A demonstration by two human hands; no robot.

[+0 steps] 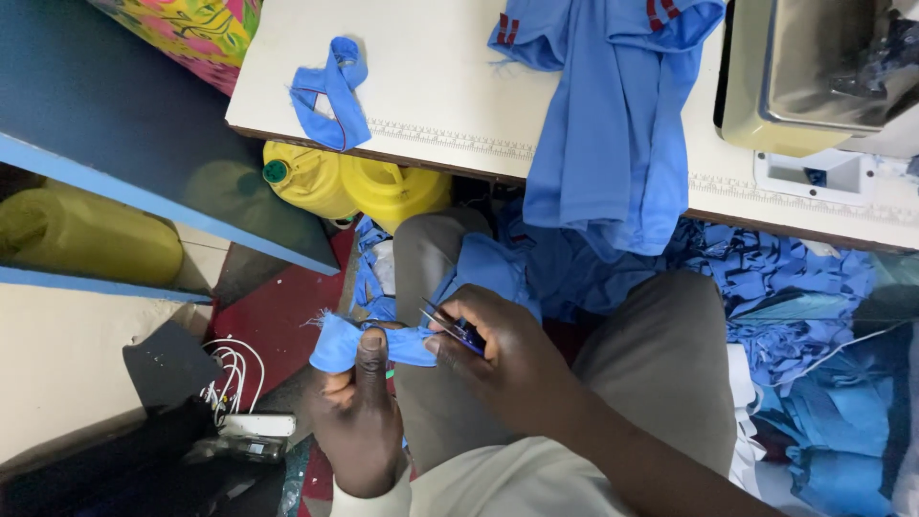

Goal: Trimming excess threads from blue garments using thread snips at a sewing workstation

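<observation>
Far left: a yellow plastic drum point(81, 235) lying under a blue shelf board point(144, 134), and below it a bundle of white cables point(233, 369) on the floor beside a white power strip point(257, 424). Next over, two yellow jerrycans point(354, 182) tucked beneath the edge of a white table point(431, 86), with a small folded scrap of blue fabric point(333, 91) resting on the tabletop above them. Lower down, the left hand point(359, 421) closed around a small blue fabric piece point(369, 343), thumb pressed up on top of it, held out over the lap just left of the knee. Immediately beside it, the right hand point(507, 369) curled shut on a pair of small thread snips point(452, 325), the metal tips touching the right end of that same blue piece. Above, a blue garment point(608, 144) with red-striped trim draped over the table edge and hanging toward grey trousers point(661, 354). Farther right, a sewing machine point(814, 77), cream and metal, standing on the table. Far right: a heap of blue fabric offcuts point(804, 297) spread over the floor.
</observation>
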